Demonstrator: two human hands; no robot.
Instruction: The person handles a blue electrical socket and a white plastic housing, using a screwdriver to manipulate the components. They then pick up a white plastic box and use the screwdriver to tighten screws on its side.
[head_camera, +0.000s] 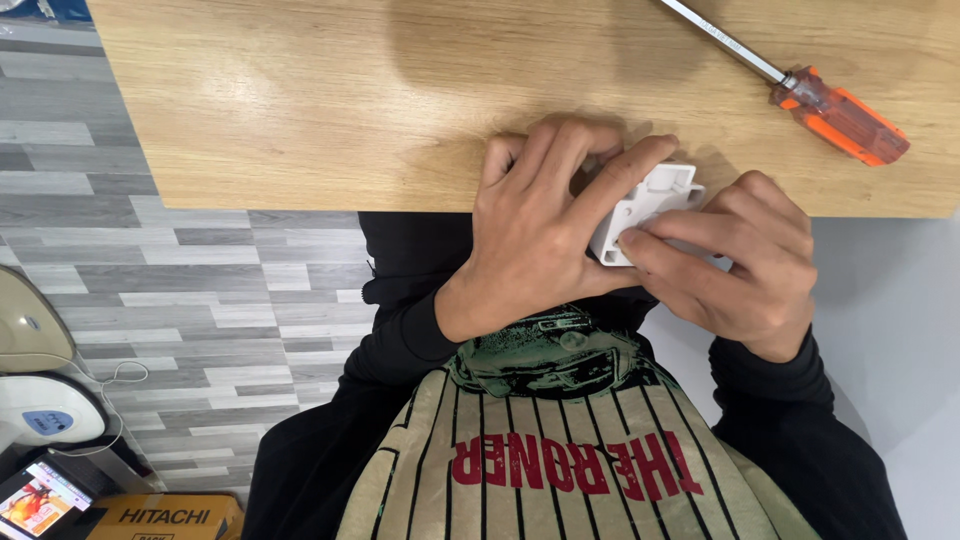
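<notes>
**Where both hands meet on a small white part at the desk edge**

While the left hand (540, 235) cups the white plastic part (645, 210) from above, its fingers (625, 175) curled over it, the right hand (735, 260) presses its fingers (665, 245) against the near face. The part sits between the two hands, just over the desk's (300, 100) near edge. Keeping it braced against the wood would likely steady the grip. An orange-handled screwdriver (800, 95) lies well apart on the pale wooden top. Grey plank flooring (200, 280) shows to the side, with a yellow box (165, 517) beside a small lit screen (40, 497).
</notes>
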